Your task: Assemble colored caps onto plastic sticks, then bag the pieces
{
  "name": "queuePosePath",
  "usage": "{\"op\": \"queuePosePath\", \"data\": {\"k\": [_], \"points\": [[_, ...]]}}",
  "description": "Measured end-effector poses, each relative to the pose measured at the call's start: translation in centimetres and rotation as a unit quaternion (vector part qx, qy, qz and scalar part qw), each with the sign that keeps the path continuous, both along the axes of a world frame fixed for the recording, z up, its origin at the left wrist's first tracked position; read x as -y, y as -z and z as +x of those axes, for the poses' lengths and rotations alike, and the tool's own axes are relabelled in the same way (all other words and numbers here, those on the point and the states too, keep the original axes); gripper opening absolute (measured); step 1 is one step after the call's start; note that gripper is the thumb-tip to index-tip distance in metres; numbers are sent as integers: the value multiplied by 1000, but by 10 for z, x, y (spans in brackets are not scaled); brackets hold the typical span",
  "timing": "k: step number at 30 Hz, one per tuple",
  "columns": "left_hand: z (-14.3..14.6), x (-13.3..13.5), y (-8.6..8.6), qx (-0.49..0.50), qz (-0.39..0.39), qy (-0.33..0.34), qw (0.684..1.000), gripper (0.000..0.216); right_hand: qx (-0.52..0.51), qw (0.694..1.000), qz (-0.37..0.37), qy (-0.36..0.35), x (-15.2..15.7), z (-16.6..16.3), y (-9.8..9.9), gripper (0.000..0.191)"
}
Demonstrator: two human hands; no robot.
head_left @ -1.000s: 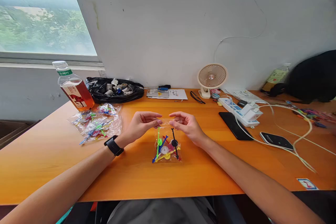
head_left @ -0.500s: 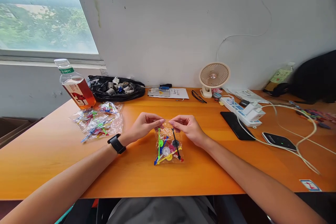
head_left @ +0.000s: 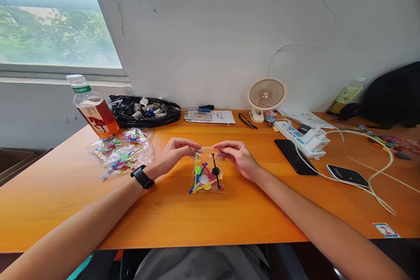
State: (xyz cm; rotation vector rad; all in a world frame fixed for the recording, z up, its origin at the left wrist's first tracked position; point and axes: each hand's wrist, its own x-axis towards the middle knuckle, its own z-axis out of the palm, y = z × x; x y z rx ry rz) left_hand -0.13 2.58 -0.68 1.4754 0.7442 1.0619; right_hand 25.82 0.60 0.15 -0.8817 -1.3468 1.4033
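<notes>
A small clear plastic bag (head_left: 206, 175) with coloured plastic sticks and discs inside stands on the orange desk (head_left: 197, 214) in front of me. My left hand (head_left: 177, 154), with a black watch on its wrist, pinches the bag's top left corner. My right hand (head_left: 238, 157) pinches the top right corner. Both hands hold the bag's upper edge stretched between them.
Several filled clear bags (head_left: 123, 153) lie at the left, beside a bottle of amber drink (head_left: 92, 107) and a black bag of small parts (head_left: 144, 111). A small fan (head_left: 265, 96), glasses, a power strip (head_left: 302, 138), two phones (head_left: 293, 155) and white cables sit at the right.
My hands came together at the bag's top edge, then moved slightly away from me, drawing the edge taut. The bag shifted a little farther up the desk.
</notes>
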Motion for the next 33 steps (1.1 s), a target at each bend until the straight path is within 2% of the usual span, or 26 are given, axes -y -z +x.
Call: {"op": "queuePosePath", "data": {"k": [3, 8, 13, 16, 21, 27, 33], "points": [[5, 4, -2, -13, 6, -18, 1000, 24, 21, 999, 25, -6, 1, 1, 0, 22], [14, 9, -2, 5, -7, -34, 999, 47, 21, 999, 43, 2, 0, 3, 0, 23], [17, 12, 4, -15, 26, -11, 1000, 42, 58, 998, 17, -14, 3, -6, 2, 41], [20, 14, 6, -33, 39, 4, 999, 42, 85, 996, 32, -21, 4, -12, 5, 39], [22, 16, 4, -42, 17, 41, 998, 38, 95, 994, 50, -16, 3, -9, 7, 38], [17, 12, -3, -14, -14, 2, 1000, 31, 96, 994, 58, -8, -2, -1, 5, 32], [6, 2, 4, -2, -17, -28, 999, 24, 29, 999, 45, 10, -3, 2, 3, 23]]}}
